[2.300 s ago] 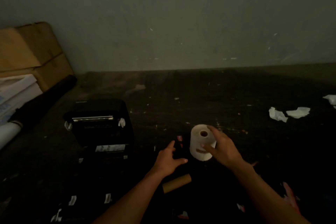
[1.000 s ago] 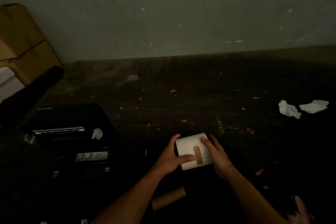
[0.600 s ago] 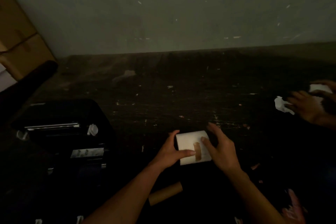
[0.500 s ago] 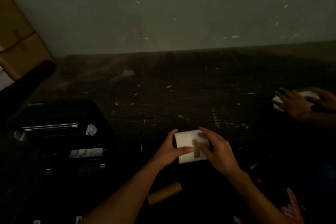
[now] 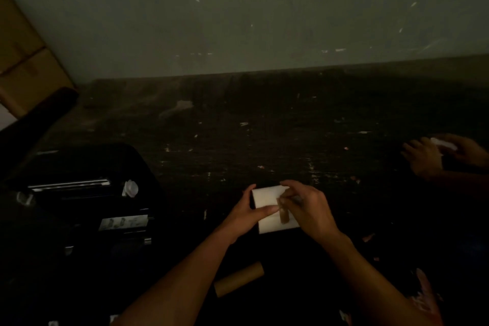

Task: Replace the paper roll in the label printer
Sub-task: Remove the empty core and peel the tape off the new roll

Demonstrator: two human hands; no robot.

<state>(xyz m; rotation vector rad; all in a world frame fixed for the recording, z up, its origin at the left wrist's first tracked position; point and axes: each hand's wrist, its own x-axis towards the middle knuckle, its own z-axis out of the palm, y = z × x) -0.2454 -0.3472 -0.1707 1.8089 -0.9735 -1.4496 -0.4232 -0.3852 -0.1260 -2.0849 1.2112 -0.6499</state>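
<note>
A white paper roll [image 5: 266, 198] lies on its side between both hands over the dark table. My left hand [image 5: 247, 213] grips its left end, thumb across the front. My right hand [image 5: 308, 206] covers the right end and pinches the top of a brown tape strip [image 5: 283, 216] stuck on the roll. The black label printer [image 5: 87, 193] stands open at the left, with a metal bar and white tab showing. An empty brown cardboard core [image 5: 239, 282] lies on the table below my forearms.
Another person's hands [image 5: 434, 153] hold crumpled white paper at the right edge. Cardboard boxes [image 5: 23, 61] and a dark tube [image 5: 39, 119] lean at the far left. A grey wall backs the scuffed dark table [image 5: 264, 127]. Small paper scraps lie about.
I picked the roll up from standing and turned it on its side in both hands. My right fingers moved onto the tape strip. Another person's hands came in at the right and took the crumpled paper.
</note>
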